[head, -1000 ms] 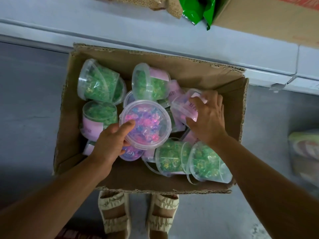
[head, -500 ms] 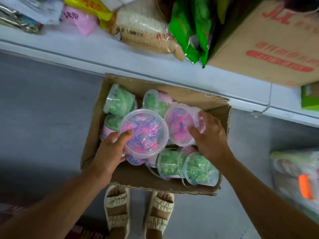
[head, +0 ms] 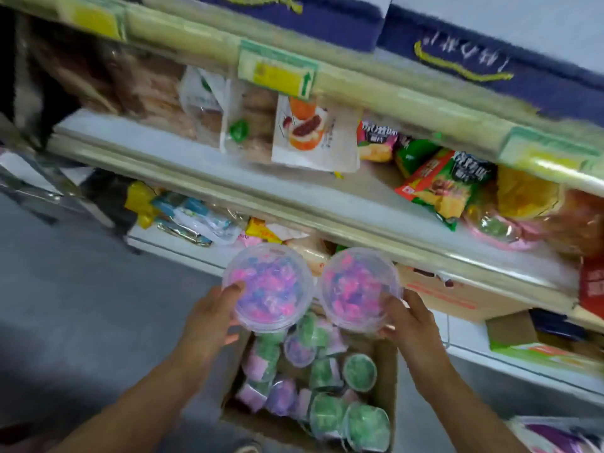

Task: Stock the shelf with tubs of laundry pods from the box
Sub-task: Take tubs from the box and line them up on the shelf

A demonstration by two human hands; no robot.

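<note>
Head view: the left hand (head: 209,317) clasps one tub of pink-and-purple laundry pods (head: 267,287) by its rim, thumb on the lid; the right hand (head: 407,317) clasps a second such tub (head: 359,289) likewise; both tubs are lifted clear above the cardboard box (head: 385,374), short of the shelf (head: 327,220); many green and purple tubs remain in the box, so, as I judge, stocking is far from finished; blur hides finer detail.

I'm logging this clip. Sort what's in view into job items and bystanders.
Job items:
left hand holding a purple tub
right hand holding a pink tub
box with green tubs
shelf

Bystanders:
chip bags
bread bag
price tag
</note>
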